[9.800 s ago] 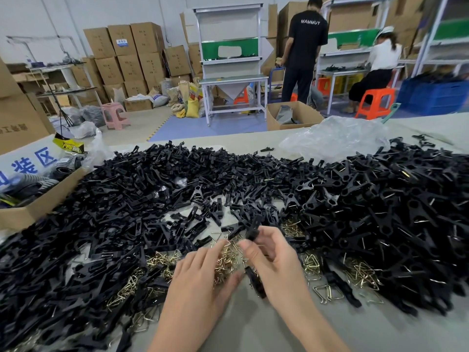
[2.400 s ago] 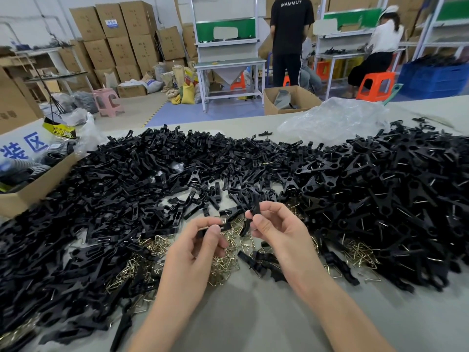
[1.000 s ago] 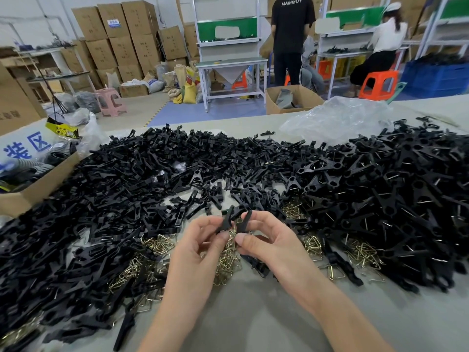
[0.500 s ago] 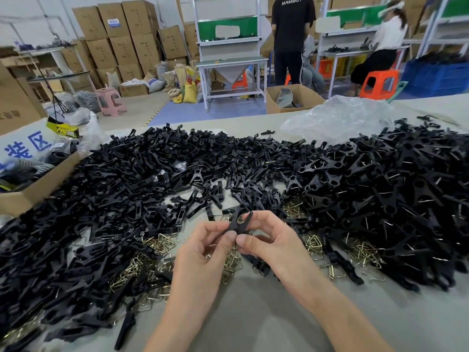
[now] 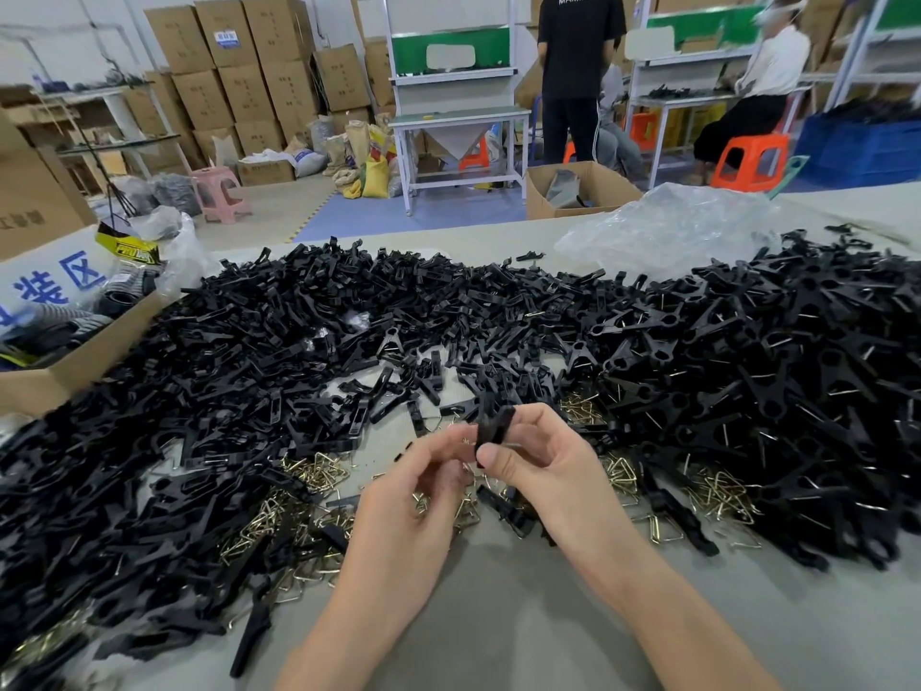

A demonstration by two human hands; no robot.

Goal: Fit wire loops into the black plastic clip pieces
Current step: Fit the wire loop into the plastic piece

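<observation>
The right hand (image 5: 543, 471) pinches a black clip (image 5: 491, 428) between thumb and fingertips. The clip is lifted off the desk (image 5: 498, 630) and stands nearly upright, its top tilted toward one o'clock. I judge it is held this way to leave its near side open to the other hand.

The left hand (image 5: 413, 496) sits just beside it at seven o'clock, fingers curled in toward the clip's lower end. A faint glint shows between the two hands, but blur hides whether the left fingers pinch a loop or only steady the clip; I cannot tell.

Brass loops (image 5: 309, 473) lie in loose drifts under and around the hands, from eight o'clock round to four, likely so one can be picked up without reaching. Bare pieces (image 5: 224, 391) are heaped from nine to twelve o'clock. At two to three o'clock the pile (image 5: 772, 391) shows wire glinting in the plastic, which suggests finished clips go to that side, apart from raw stock. A clear bag (image 5: 668, 236) lies behind at one o'clock.

The step in hand seems to be seating a loop into this clip.
</observation>
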